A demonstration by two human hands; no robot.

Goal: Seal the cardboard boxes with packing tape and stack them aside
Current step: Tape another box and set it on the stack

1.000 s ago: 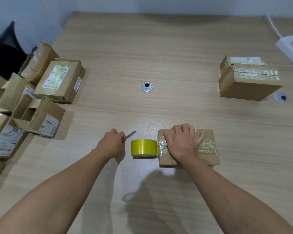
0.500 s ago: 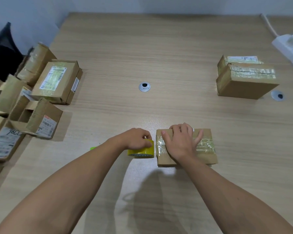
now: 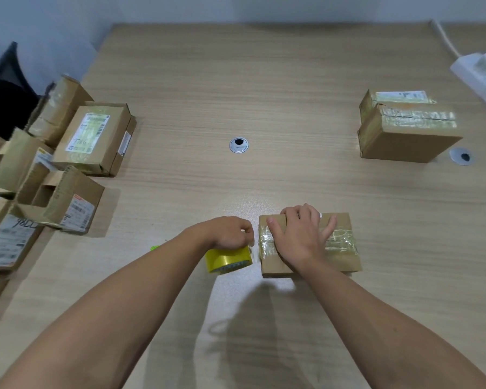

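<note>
Head view gives me the wooden table (image 3: 292,80) first. On its left side lies a heap of boxes (image 3: 90,136), several with flaps open. At the far right two taped boxes (image 3: 404,133) sit one on the other, so I judge the job partly done with plenty left.

The box (image 3: 343,259) I am working on lies at the near middle, straight in front of me, and I read the step as sealing it. My right hand (image 3: 300,240) presses flat on its top, thumb and little finger splayed; the middle fingers reach the far edge, and I cannot tell whether they hook over it. My left hand (image 3: 230,233) grips the roll of tape (image 3: 227,261) from above, fingers curled over it; the roll is tilted, just beside the box's left edge.

The next move, I think, calls for freeing the tape's end and drawing it across the lid while the right hand pins the box; a slack hold would let it slide.

The box is flat, brown and rectangular; a wrinkled glossy strip already runs across its top and down the left side. Behind my left forearm a small green thing (image 3: 154,247) peeks out; what it is I cannot tell.
</note>
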